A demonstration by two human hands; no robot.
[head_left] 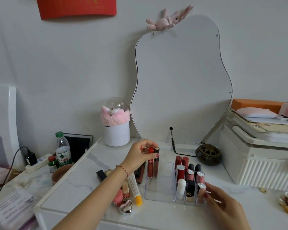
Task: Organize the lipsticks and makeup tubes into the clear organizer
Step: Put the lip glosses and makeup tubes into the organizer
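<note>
Lip-gloss tubes (153,161) stand upright at the organizer's (158,195) far-left corner, left hand (143,155) pinching their caps; right hand (223,201) holds the near-right corner.

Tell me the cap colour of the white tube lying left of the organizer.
Yellow cap, clearest in the head view.

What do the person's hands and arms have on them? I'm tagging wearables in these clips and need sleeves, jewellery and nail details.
Both forearms are bare, with no sleeves in view. The left hand has a thin red and pale braided cord bracelet round its wrist and dark red polish on its nails. The right hand also shows dark red nail polish. No rings, watch or gloves show on either.
</note>
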